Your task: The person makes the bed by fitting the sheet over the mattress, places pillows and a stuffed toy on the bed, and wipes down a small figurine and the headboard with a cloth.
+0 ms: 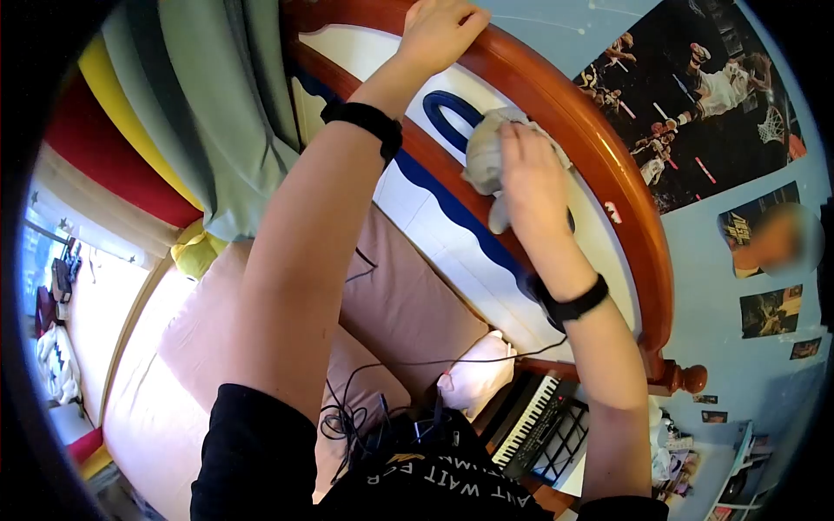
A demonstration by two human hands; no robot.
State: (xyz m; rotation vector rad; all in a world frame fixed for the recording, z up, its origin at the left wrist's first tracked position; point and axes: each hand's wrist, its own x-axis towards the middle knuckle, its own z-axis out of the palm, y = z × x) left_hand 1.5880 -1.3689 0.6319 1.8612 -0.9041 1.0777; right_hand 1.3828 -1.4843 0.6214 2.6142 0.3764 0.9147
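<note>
My left hand (441, 33) is at the curved top rail of the wooden headboard (638, 217), its fingers bent over the rim and partly cut off by the frame's top edge. My right hand (534, 178) presses a crumpled grey cloth (486, 154) against the headboard's white panel, its fingers close together over the cloth. Beside the cloth is a dark blue loop-shaped decoration (441, 108) on the panel. Each wrist wears a black band.
Below lies a bed with pink bedding (400, 286) and a tangle of black cable (343, 421). A keyboard instrument (530, 417) stands at lower right. Curtains (200, 95) hang at left. Posters (695, 95) cover the blue wall at right.
</note>
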